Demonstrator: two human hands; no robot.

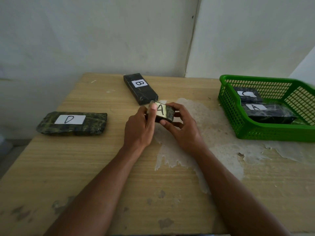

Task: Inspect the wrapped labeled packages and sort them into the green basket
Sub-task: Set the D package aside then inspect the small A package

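Grip: both hands pinch one small dark-wrapped package (162, 112) lifted above the table's middle; its white label reads A and faces up toward the camera.
Left hand (139, 126): closed on the package's left end, thumb pressed over the label's left edge, fingers hidden behind it.
Right hand (183, 126): closed on the right end, thumb along the near underside, fingertips curled over the far right edge.
Held package: tilted, its right end lower; clear of the tabletop, just in front of the near end of package B.
Package B (140, 88): long dark box lying flat near the far edge, running diagonally from the far edge toward the middle; label B near its far end.
Package D (72, 123): wide, soft-looking, mottled green-black wrap, flat by the left edge, well apart from the hands; label D on top.
Basket (272, 133): green, perforated, at the far right corner, running off the right side of the view.
Inside basket: a dark package (248, 97) toward the back whose label looks like C, and a longer package labelled A (271, 113) in front of it, the two touching or nearly so.
Table (85, 167): light wood grain, with a pale patch where the surface has peeled, spreading from the middle toward the basket.
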